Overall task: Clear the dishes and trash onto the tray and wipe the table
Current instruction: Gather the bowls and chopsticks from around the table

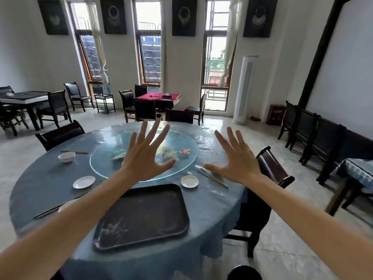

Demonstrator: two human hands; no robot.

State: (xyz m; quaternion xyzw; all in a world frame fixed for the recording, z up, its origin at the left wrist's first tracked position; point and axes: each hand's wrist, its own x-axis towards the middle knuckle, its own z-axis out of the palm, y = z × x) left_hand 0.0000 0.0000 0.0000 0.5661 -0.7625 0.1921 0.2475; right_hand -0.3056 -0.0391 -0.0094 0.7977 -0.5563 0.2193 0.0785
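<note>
Both my hands are raised above the round blue table, fingers spread wide, holding nothing. My left hand hovers over the glass turntable; my right hand is over the table's right side. A black tray lies empty at the near edge. A white bowl stands at the left, with chopsticks behind it. Small white saucers sit at left and right of the tray. Crumpled wrappers and a red packet lie on the turntable. More chopsticks lie at the right.
Dark chairs stand around the table, one at the right and one at the far left. Another pair of chopsticks lies near the left edge beside a white dish. Other tables and chairs stand behind.
</note>
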